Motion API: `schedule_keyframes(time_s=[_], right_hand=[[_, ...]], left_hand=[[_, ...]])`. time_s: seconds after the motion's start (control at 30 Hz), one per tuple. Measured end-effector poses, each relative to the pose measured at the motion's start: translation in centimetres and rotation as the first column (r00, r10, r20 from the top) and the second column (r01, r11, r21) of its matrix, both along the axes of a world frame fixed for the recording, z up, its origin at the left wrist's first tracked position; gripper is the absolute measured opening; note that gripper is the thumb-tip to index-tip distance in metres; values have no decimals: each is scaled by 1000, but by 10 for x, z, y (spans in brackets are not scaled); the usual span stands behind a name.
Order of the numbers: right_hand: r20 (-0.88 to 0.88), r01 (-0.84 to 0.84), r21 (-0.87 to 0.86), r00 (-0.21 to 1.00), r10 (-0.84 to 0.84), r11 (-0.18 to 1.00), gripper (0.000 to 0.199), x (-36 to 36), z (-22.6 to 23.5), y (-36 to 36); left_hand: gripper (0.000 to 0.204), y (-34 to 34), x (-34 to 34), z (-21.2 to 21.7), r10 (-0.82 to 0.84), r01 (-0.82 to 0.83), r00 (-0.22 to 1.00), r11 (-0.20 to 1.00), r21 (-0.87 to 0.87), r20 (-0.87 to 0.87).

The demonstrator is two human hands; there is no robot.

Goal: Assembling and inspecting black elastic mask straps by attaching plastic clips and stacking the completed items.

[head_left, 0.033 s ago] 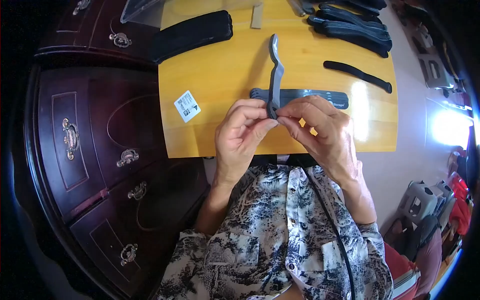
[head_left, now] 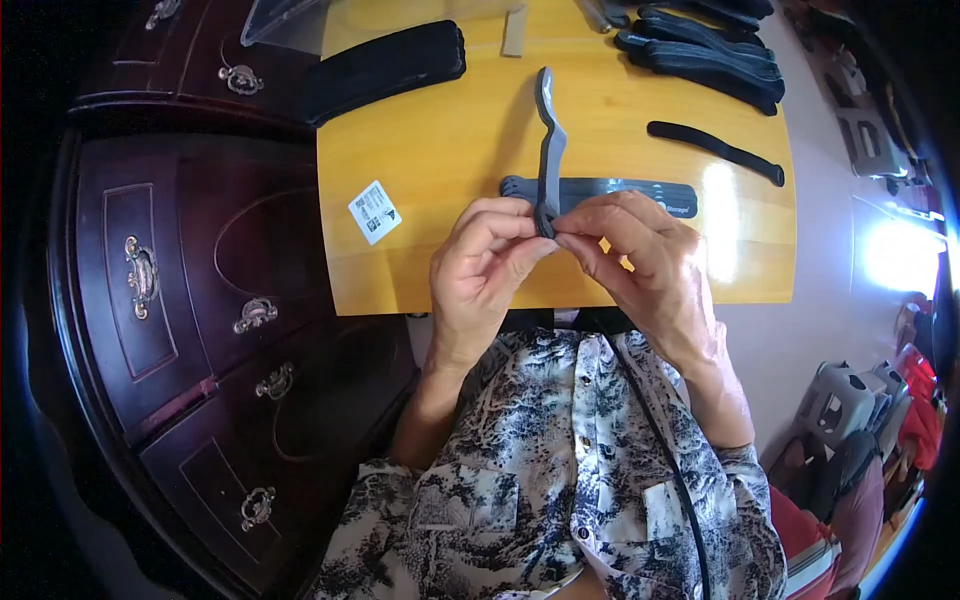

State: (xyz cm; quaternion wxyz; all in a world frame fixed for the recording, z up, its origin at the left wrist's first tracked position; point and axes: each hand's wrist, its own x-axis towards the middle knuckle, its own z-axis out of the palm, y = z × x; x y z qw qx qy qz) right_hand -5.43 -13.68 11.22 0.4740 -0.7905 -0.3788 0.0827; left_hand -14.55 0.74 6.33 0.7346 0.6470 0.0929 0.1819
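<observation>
Between my hands a narrow grey-black fabric strap (head_left: 552, 150) stands up from the table, its far part wavy and bent. My left hand (head_left: 480, 265) pinches the strap's near end between thumb and fingers. From the other side, the thumb and fingertips of my right hand (head_left: 640, 250) close on that same end, which looks looped or slotted. Just behind my fingers lies a flat stack of dark grey straps (head_left: 620, 190), partly covered by my hands and the held strap. A single black strap (head_left: 715, 150) lies farther right on the table.
The yellow table (head_left: 430, 180) carries a thick black fabric bundle (head_left: 390, 70) at far left and a pile of black straps (head_left: 700, 60) at far right. A white label (head_left: 374, 212) lies at left, and a tan strip (head_left: 514, 32) at the back. Dark wooden drawers (head_left: 150, 270) border the left side.
</observation>
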Motion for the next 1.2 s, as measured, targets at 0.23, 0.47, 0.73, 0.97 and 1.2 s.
schedule_keyframes(time_s=[0.23, 0.47, 0.73, 0.97, 1.2], right_hand=[[-65, -48, -44, 997, 45, 998, 13, 5, 6, -3], [-203, -96, -71, 976, 79, 993, 9, 13, 9, -8], [-219, -86, -29, 973, 78, 996, 10, 10, 6, -8], [-177, -152, -6, 973, 148, 988, 9, 16, 0, -9], [-171, -156, -61, 975, 143, 986, 9, 15, 2, -5]], left_hand=[[15, -1, 3, 6, 36, -31, 999, 986, 167, -29], [17, 0, 3, 9, -1, 2, 1000, 971, 237, -6], [16, 0, 5, 10, 6, -9, 1000, 969, 249, 13], [17, 2, 2, 8, -2, 3, 1000, 967, 256, -3], [16, 2, 1, 8, 21, -15, 1000, 976, 217, -24]])
